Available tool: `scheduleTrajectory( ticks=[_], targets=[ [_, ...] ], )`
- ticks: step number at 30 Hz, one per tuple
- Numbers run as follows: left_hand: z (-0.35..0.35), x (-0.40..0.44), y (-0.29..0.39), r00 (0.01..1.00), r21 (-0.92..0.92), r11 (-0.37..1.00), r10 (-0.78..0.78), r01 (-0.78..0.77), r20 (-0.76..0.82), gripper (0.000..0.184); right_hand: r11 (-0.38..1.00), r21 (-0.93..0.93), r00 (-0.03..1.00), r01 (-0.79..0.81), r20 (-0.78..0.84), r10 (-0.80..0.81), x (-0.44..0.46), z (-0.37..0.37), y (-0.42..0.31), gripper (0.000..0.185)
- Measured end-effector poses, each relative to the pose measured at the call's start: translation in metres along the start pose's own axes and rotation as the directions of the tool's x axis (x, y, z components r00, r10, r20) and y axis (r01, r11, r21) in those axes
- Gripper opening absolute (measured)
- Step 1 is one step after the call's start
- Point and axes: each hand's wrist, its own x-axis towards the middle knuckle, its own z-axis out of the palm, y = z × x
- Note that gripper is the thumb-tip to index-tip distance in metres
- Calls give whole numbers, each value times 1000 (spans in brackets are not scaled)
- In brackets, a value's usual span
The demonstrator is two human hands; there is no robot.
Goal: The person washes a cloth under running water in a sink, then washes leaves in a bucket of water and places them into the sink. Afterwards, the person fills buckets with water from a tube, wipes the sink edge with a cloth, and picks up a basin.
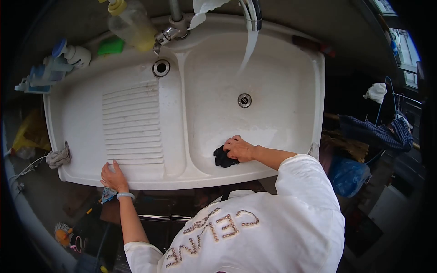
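Observation:
My right hand [241, 149] is closed over a crumpled black cloth [222, 159] on the floor of the right basin [282, 91], close to its front edge. Part of the cloth is hidden under my fingers. Farther left, my left hand [114, 177] rests on the sink's front rim, its fingers stretched out beside the ribbed washboard [133, 123]. Nothing shows in that hand. Water [249, 48] runs from the chrome faucet [251, 16] into the right basin, behind the drain [245, 100].
Along the back left rim stand a yellow-topped pump bottle [132, 25], a green sponge [111, 45] and a white bottle [78, 56]. A grey rag [59, 157] hangs over the left front corner. To the right are a blue plastic bag [348, 176] and a dark checked cloth [378, 132].

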Motion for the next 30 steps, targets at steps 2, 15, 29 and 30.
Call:
scheduleTrajectory(
  ticks=[2,15,29,30],
  targets=[
    [0,0,0,1000,-4,1000,4,-4,-12,44,936,-279,959,-213,123,255,-63,-12,34,9],
    [2,0,-2,1000,0,1000,-6,6,5,46,810,27,798,-586,-157,582,-13,-13,21,37],
    [3,1,-2,1000,-3,1000,-7,7,22,45,94,412,-136,-906,-496,857,-77,-88,190,47],
    [7,3,-5,1000,-14,1000,-2,2,17,45,157,379,-114,-912,-601,791,-50,-105,205,49]
  ],
)
